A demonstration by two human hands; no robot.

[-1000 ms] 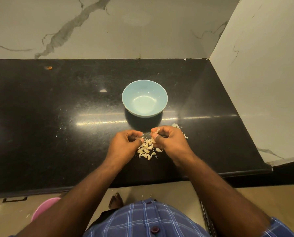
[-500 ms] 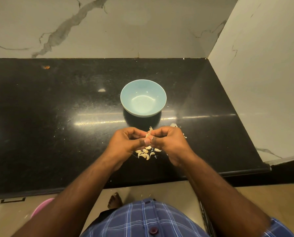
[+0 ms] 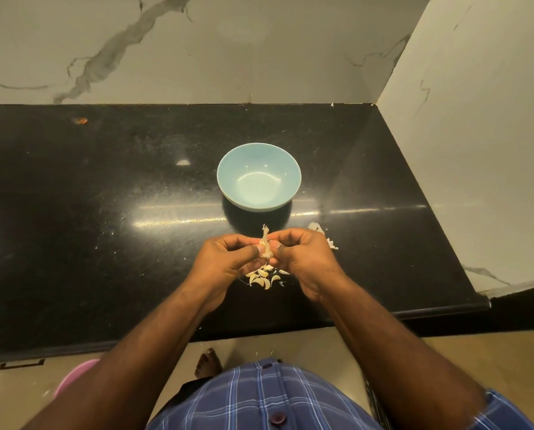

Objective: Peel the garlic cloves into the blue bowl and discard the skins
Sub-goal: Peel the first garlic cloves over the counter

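Observation:
A light blue bowl stands on the black counter with nothing in it. Just in front of the bowl, my left hand and my right hand meet above the counter and together pinch one garlic clove between their fingertips. A strip of pale skin sticks up from the clove. Below my hands lies a small pile of several garlic cloves. A few loose skins lie on the counter just beyond my right hand.
Marble walls close off the counter at the back and on the right. A pink tub shows on the floor at the lower left, below the counter's front edge. A small orange speck lies at the far left.
My hands have come together and lifted slightly above the pile. A strip of skin now sticks up from the clove between my fingers.

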